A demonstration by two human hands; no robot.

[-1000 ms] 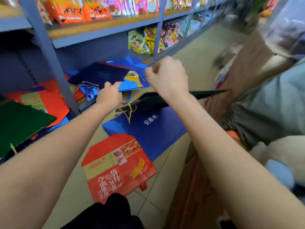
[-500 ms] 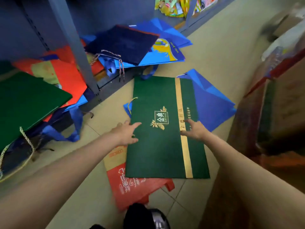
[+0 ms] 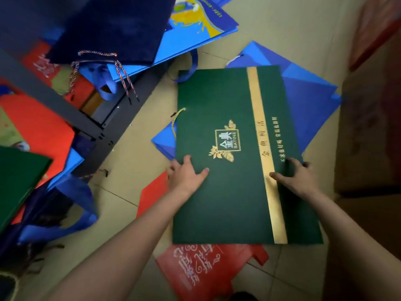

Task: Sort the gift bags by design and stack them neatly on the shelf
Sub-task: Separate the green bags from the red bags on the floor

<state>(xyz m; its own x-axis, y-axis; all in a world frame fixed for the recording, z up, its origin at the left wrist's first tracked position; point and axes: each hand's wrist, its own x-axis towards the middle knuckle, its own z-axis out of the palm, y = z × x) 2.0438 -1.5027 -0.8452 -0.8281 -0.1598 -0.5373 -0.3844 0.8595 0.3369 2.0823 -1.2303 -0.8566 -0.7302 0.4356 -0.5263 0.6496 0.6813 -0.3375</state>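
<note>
A dark green gift bag (image 3: 234,192) with a gold stripe and gold logo lies flat on the floor in the middle of the head view. It covers part of a red gift bag (image 3: 206,270) and a blue gift bag (image 3: 308,94). My left hand (image 3: 186,174) holds its left edge, thumb on top and fingers over the side. My right hand (image 3: 295,177) holds its right edge, thumb on the gold stripe and fingertips curled over the rim.
The bottom shelf at the left holds a navy bag (image 3: 112,29), a blue bag with a yellow design (image 3: 195,22), red bags (image 3: 43,131) and another green bag (image 3: 17,177). A grey shelf post (image 3: 54,101) crosses it. A brown cardboard box (image 3: 368,127) stands at the right.
The green bag came down from beside the shelf and now lies flat on the floor. Both hands moved from its face out to its side edges. The view has dipped closer.
</note>
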